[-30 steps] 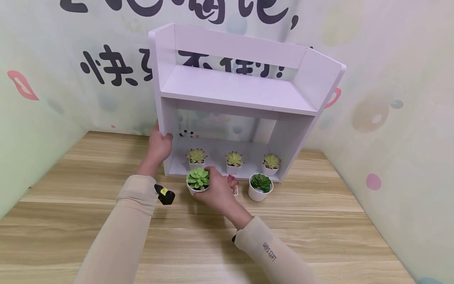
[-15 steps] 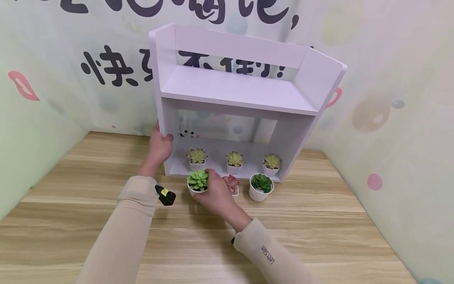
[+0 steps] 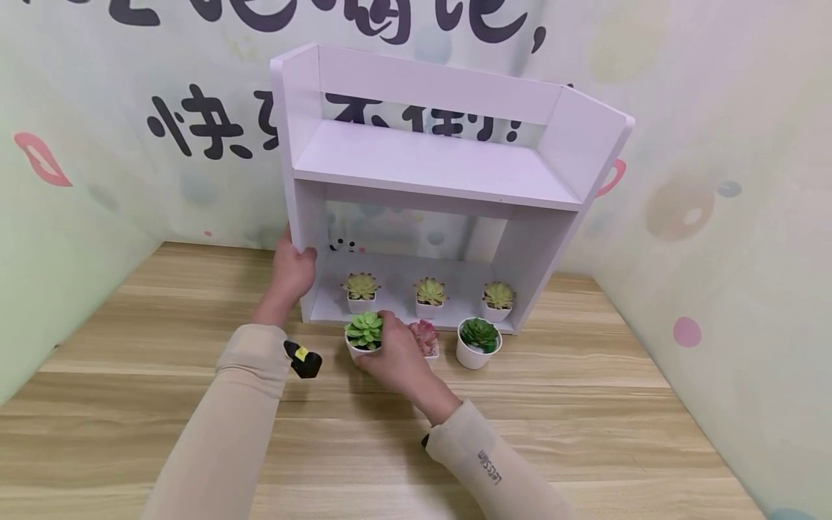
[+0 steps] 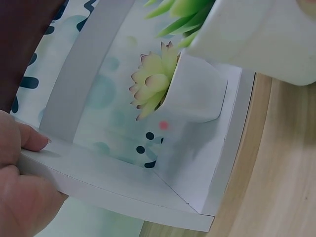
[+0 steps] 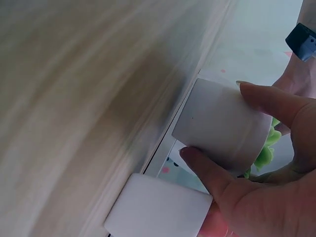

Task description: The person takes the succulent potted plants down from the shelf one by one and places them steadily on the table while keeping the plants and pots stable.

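Note:
In the head view my left hand [image 3: 292,271] grips the left side panel of a white shelf [image 3: 429,155]; the left wrist view shows the thumb [image 4: 34,138] over the panel's edge. My right hand [image 3: 403,361] holds a bright green potted succulent [image 3: 364,331] in front of the shelf, with thumb and finger on either side of its white pot [image 5: 222,123]. Right beside that hand is a pink potted succulent [image 3: 425,338], partly hidden by it. A dark green potted succulent [image 3: 479,339] stands further right on the table.
On the bottom board stand three pale yellow-green succulents in white pots: left [image 3: 361,289], middle [image 3: 430,295] and right [image 3: 497,297]. The shelf stands on a wooden table [image 3: 585,404], against a printed backdrop [image 3: 214,195].
My right hand and the bright green succulent have shifted very slightly down and to the right. More of the pink succulent shows. My left hand stays on the shelf panel.

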Action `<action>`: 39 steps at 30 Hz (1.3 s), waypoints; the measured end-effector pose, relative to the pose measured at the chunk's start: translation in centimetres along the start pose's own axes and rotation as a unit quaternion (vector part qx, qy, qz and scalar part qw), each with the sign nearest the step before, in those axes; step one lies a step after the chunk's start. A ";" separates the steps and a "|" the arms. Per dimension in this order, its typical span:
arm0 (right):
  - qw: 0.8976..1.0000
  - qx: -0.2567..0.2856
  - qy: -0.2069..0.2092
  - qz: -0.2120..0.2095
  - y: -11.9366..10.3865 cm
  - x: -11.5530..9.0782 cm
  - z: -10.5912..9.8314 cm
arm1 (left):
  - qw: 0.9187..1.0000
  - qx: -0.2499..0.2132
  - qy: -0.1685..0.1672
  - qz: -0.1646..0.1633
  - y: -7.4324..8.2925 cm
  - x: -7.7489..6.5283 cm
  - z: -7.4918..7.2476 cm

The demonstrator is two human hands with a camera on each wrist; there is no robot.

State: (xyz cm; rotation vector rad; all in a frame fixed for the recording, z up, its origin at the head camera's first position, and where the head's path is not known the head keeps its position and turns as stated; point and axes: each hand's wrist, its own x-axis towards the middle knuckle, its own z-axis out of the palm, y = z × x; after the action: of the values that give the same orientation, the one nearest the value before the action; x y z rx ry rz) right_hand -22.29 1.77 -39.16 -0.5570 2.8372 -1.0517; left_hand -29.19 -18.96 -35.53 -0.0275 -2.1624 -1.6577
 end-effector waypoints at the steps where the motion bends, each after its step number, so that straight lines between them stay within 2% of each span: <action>1: 1.000 0.001 0.000 0.003 0.1 0.0 -0.1 | 1.000 -0.002 0.000 0.001 0.0 0.0 0.0; 9: 1.000 0.008 0.008 0.008 0.7 0.0 -0.4 | 1.000 -0.008 0.006 -0.015 -0.1 0.1 0.2; 31: 0.999 -0.034 0.007 -0.004 1.0 0.0 -0.1 | 1.000 -0.016 0.010 0.012 -0.6 0.0 0.4; 39: 1.000 -0.023 0.002 0.001 1.0 -0.1 -0.4 | 1.000 -0.009 0.010 0.009 -0.8 -0.1 0.4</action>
State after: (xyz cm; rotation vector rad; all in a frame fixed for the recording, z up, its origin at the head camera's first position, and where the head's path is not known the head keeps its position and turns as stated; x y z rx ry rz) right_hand -22.60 2.72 -39.50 -0.5556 2.8710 -0.9914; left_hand -29.44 -18.85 -36.41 -0.0353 -2.1267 -1.6625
